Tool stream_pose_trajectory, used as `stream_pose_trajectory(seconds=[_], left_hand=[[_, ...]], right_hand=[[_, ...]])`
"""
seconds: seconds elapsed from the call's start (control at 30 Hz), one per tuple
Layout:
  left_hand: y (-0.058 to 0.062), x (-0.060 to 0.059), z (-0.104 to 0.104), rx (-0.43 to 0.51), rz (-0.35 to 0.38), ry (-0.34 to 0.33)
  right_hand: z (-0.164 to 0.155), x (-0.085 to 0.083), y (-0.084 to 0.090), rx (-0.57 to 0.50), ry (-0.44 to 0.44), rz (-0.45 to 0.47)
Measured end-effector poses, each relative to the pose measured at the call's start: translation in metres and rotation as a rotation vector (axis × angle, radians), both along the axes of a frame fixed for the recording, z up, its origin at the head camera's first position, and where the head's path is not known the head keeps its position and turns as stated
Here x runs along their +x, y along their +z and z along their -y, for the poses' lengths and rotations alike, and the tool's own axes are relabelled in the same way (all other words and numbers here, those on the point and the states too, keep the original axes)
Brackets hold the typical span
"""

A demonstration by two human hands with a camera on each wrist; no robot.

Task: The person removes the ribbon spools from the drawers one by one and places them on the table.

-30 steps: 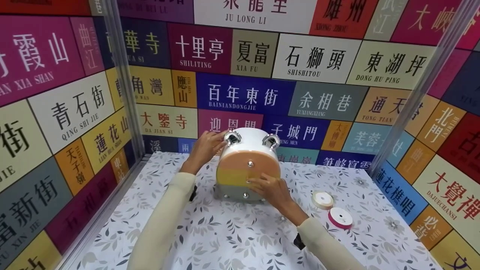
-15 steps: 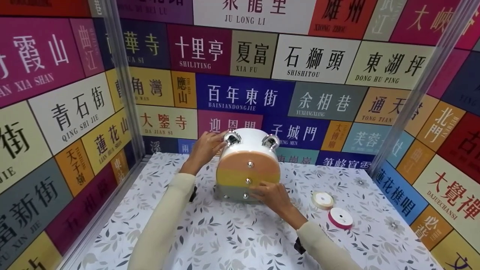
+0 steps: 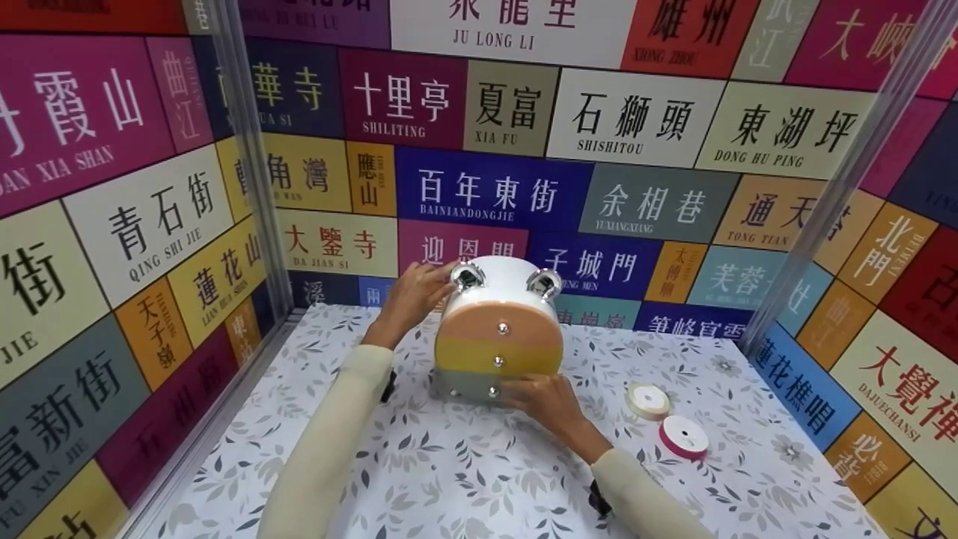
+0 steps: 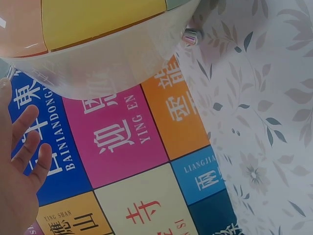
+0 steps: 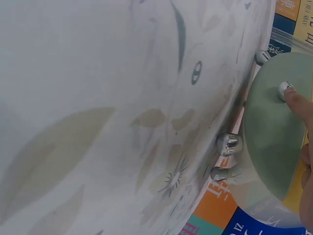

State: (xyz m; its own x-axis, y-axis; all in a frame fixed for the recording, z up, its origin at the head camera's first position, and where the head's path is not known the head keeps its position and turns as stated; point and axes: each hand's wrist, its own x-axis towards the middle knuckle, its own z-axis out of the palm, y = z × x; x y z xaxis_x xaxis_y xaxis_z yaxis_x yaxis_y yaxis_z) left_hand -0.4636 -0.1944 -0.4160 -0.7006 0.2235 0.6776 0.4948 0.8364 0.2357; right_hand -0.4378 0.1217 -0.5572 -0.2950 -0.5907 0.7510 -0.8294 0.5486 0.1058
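Head view: drawer box (image 3: 498,340) stands upright, drawers facing the person

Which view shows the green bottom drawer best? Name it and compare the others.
The right wrist view: the green drawer fills the frame edge, with the right hand fingertip on its knob. The head view shows only a strip; the left wrist view shows a mere corner.

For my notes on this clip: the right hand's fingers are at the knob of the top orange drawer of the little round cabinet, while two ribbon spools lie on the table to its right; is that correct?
Not quite: the right hand has its fingers at the knob of the bottom grey-green drawer, not the orange one, as the head view shows and the right wrist view confirms. The rest holds: two ribbon spools lie on the table to the right of the round cabinet.
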Motion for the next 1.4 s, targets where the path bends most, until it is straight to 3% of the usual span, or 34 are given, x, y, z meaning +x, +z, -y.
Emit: stream_pose_trajectory(seconds=[0.67, 1.0, 1.4], left_hand=[[0.000, -0.003, -0.001, -0.016, 0.027, 0.013], [0.001, -0.003, 0.001, -0.031, -0.032, -0.009], [-0.002, -0.003, 0.002, -0.024, -0.028, 0.012]], right_hand=[[0.012, -0.002, -0.015, 0.000, 0.032, 0.102], [0.015, -0.008, -0.015, -0.001, 0.015, -0.014], [0.019, -0.007, -0.018, -0.005, 0.040, -0.002]])
